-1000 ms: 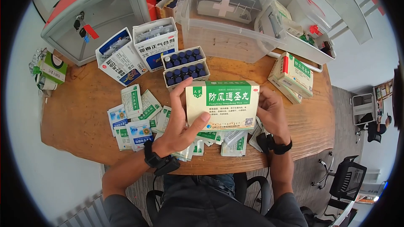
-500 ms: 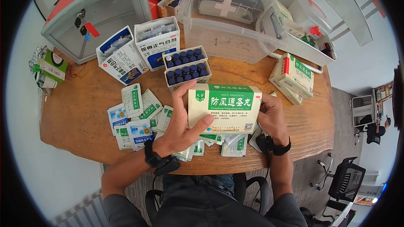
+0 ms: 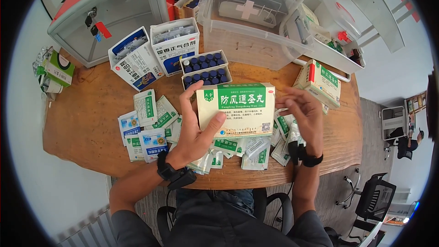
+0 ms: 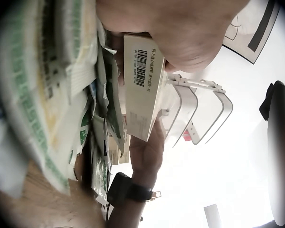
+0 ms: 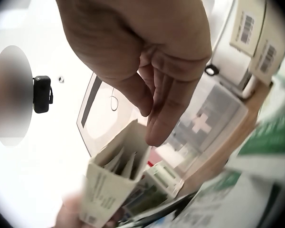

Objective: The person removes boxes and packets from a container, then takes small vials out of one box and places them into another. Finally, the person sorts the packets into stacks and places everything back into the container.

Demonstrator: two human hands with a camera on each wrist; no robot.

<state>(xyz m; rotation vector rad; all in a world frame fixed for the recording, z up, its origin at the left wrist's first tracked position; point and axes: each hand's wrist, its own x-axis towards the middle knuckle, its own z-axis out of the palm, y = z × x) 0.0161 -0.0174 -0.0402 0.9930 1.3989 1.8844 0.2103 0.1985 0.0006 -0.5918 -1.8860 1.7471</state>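
Observation:
My left hand point(image 3: 194, 139) grips a cream and green medicine box point(image 3: 235, 116) by its left end, thumb across the front and fingers behind. In the right wrist view the far end of this carton point(image 5: 104, 199) is open, with several packets point(image 5: 126, 164) visible inside. Right at that open end is my right hand point(image 3: 308, 119), its fingers loosely bent and holding nothing. In the right wrist view its fingertips point(image 5: 157, 137) overlap the opening's edge. Beneath the box, green and white sachets point(image 3: 256, 158) lie scattered on the wooden table point(image 3: 87, 132).
Cartons of blue-capped vials point(image 3: 206, 80) stand behind the box, beside two white cartons point(image 3: 176, 50). A clear plastic bin point(image 3: 256, 48) is at the back, and a grey-red cabinet point(image 3: 109, 23) back left. Similar green boxes point(image 3: 322, 84) are stacked at right. Blue-white sachets point(image 3: 155, 142) lie left.
My right hand has come off the box's right end and moved slightly right, its fingers unfolding. The box, still in my left hand, has shifted a little up and left.

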